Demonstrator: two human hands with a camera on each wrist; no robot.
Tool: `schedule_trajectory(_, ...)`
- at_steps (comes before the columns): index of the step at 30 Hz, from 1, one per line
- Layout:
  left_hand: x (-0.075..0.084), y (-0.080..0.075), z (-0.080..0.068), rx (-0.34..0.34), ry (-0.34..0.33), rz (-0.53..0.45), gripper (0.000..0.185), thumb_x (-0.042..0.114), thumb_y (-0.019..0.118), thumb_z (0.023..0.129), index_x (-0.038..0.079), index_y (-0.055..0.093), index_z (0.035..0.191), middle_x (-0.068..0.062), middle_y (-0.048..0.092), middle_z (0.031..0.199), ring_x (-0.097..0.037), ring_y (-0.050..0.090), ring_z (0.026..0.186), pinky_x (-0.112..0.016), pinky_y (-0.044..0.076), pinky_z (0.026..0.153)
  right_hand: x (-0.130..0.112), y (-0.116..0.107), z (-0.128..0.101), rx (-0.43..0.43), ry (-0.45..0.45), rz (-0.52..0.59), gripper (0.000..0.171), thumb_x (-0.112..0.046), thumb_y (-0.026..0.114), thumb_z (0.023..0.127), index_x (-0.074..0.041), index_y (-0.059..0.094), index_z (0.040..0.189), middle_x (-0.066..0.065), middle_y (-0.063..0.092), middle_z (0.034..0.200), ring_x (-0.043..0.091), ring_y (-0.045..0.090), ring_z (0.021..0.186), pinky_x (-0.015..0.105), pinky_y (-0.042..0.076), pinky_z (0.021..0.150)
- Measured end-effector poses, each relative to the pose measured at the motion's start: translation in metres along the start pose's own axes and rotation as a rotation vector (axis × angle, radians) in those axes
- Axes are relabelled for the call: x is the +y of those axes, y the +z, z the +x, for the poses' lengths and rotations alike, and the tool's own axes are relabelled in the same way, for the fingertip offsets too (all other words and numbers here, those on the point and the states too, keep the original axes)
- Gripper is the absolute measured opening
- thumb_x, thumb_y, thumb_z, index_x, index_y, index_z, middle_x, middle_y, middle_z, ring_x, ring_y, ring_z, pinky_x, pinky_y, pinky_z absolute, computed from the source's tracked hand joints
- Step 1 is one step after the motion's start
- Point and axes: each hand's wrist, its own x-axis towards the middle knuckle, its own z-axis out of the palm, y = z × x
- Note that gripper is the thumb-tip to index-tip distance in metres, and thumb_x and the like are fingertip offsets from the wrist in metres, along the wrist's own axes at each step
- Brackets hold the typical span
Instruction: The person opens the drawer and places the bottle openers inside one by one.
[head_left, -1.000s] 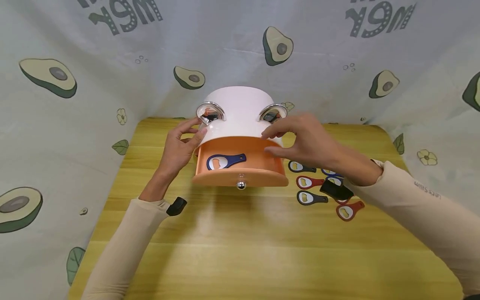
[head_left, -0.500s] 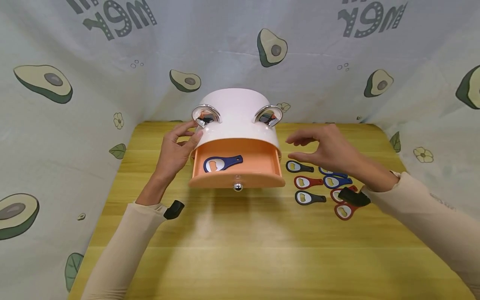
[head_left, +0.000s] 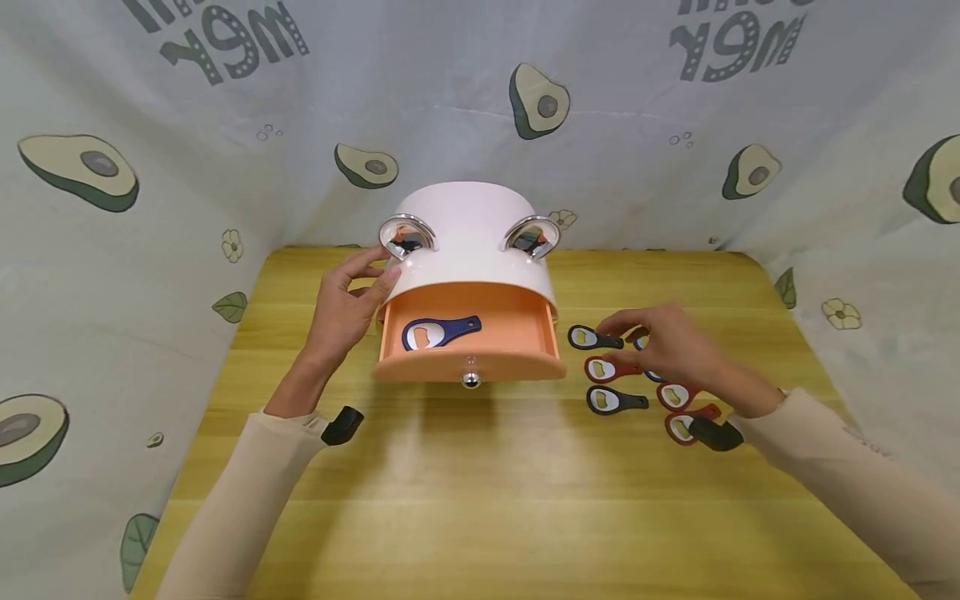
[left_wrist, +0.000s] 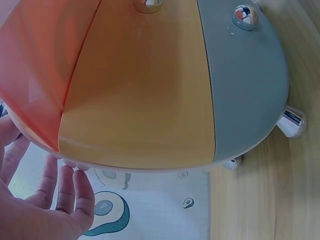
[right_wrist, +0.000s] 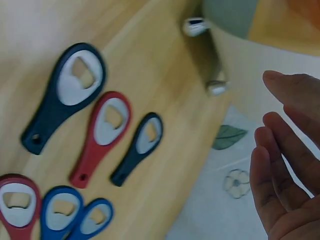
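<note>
Openers (head_left: 618,401) lie on the table (head_left: 465,500) beside the cabinet (head_left: 467,221); a drawer opener (head_left: 454,328) rests inside its pulled-out drawer (head_left: 517,367). The right hand (head_left: 671,343) hangs over the openers, fingers parted and holding nothing. The left hand (head_left: 343,315) touches the cabinet's side, fingers loosely extended. Because two blue openers (right_wrist: 62,223) crowd together, a hurried pinch could drag both; bumping the drawer could push it inward.

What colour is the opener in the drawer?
The opener is blue and white, best seen in the head view.
</note>
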Motion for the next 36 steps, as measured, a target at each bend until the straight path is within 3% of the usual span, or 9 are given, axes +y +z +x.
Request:
schedule_trajectory(5, 0.0, 0.0, -0.001, 0.007, -0.009, -0.003, 0.04, 0.021, 0.064, 0.1, 0.009, 0.062, 0.138, -0.01, 0.058, 0.137, -0.021, 0.052, 0.115, -0.021, 0.05, 0.085, 0.018, 0.013, -0.006, -0.024, 0.026, 0.007, 0.028, -0.015, 0.084, 0.081, -0.011, 0.076, 0.108, 0.002, 0.076, 0.101, 0.021, 0.069, 0.092, 0.043, 0.058, 0.081)
schedule_trajectory(12, 0.001, 0.0, 0.0, 0.008, -0.015, -0.004, 0.041, 0.021, 0.064, 0.1, 0.009, 0.061, 0.139, -0.009, 0.057, 0.138, -0.015, 0.052, 0.112, -0.021, 0.05, 0.085, 0.037, 0.034, -0.013, -0.071, -0.009, 0.089, 0.026, -0.012, 0.085, 0.08, -0.006, 0.075, 0.103, 0.01, 0.075, 0.099, 0.026, 0.069, 0.085, 0.034, 0.059, 0.071)
schedule_trajectory(15, 0.001, 0.001, -0.001, 0.008, -0.015, 0.0, 0.041, 0.022, 0.064, 0.1, 0.01, 0.062, 0.138, -0.008, 0.058, 0.138, -0.016, 0.053, 0.112, -0.024, 0.05, 0.087, 0.043, 0.045, -0.017, -0.116, 0.011, 0.143, 0.026, -0.015, 0.085, 0.08, -0.007, 0.075, 0.103, 0.008, 0.074, 0.099, 0.025, 0.069, 0.087, 0.03, 0.057, 0.072)
schedule_trajectory(18, 0.001, 0.001, -0.001, 0.007, -0.018, 0.008, 0.04, 0.024, 0.064, 0.1, 0.011, 0.062, 0.138, -0.008, 0.058, 0.138, -0.016, 0.052, 0.112, -0.026, 0.049, 0.089, 0.049, 0.054, -0.02, -0.161, 0.024, 0.173, 0.027, -0.02, 0.086, 0.08, -0.01, 0.075, 0.103, 0.003, 0.074, 0.102, 0.026, 0.068, 0.094, 0.034, 0.055, 0.078)
schedule_trajectory(22, 0.001, 0.0, -0.002, 0.008, -0.022, 0.011, 0.041, 0.024, 0.064, 0.1, 0.011, 0.062, 0.138, -0.008, 0.058, 0.138, -0.016, 0.053, 0.112, -0.026, 0.049, 0.09, 0.056, 0.061, -0.022, -0.168, 0.018, 0.162, 0.025, -0.023, 0.086, 0.079, -0.014, 0.075, 0.1, -0.001, 0.074, 0.102, 0.025, 0.068, 0.097, 0.04, 0.054, 0.081)
schedule_trajectory(36, 0.0, 0.001, -0.001, 0.009, -0.009, 0.008, 0.04, 0.022, 0.063, 0.1, 0.009, 0.062, 0.138, -0.01, 0.058, 0.138, -0.015, 0.053, 0.112, -0.019, 0.05, 0.085, 0.068, 0.078, -0.029, -0.146, -0.032, 0.114, 0.019, -0.015, 0.086, 0.079, -0.021, 0.073, 0.092, -0.004, 0.07, 0.102, 0.014, 0.061, 0.09, 0.032, 0.053, 0.076)
